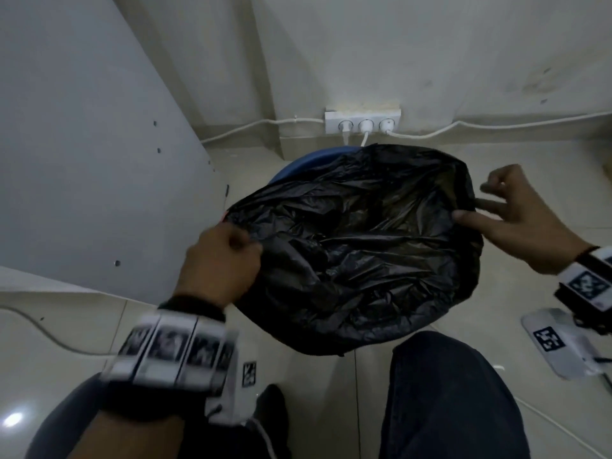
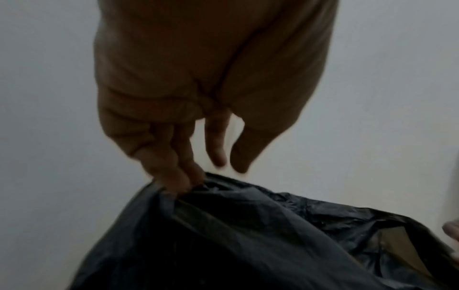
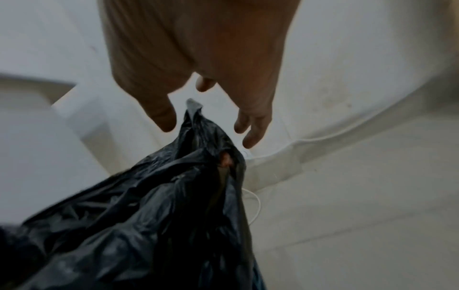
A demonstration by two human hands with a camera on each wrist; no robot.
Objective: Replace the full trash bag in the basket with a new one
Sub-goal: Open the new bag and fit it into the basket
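Tiled floor (image 1: 530, 180) and pale wall (image 1: 430, 61) fill the bg, w/ a white power strip (image 1: 362, 121) at the wall base just behind the work area. From my remote seat, head view shows a black trash bag (image 1: 357, 246) stretched open btwn both hands, mouth facing up toward me. Blue basket (image 1: 298, 164) is directly under it, only a sliver of rim peeking out at the far-left edge, so the bag sits over and slightly nearer than the basket.

Left hand (image 1: 220, 263) is curled tight, pinching the near-left hem; left wrist view confirms fingertips (image 2: 174, 180) clamped on a bunched fold of bag (image 2: 248, 235). Right hand (image 1: 516, 220) is at the far-right hem: in the head view thumb and forefinger look to nip the edge, other fingers half spread. Right wrist view shows a peak of bag (image 3: 193, 137) rising btwn thumb and fingers (image 3: 250, 133), but the actual contact is blurred, so I read it as a light pinch, not a firm one.

Key relation, imo: bag mouth's long axis runs left-near to right-far, hand to hand, and the basket lies below and a bit beyond the left grip. Left hand is nearer the exposed rim. Next move likely needs the hem pulled down and outward over the rim, left side first. Can't tell if the bag holds anything.
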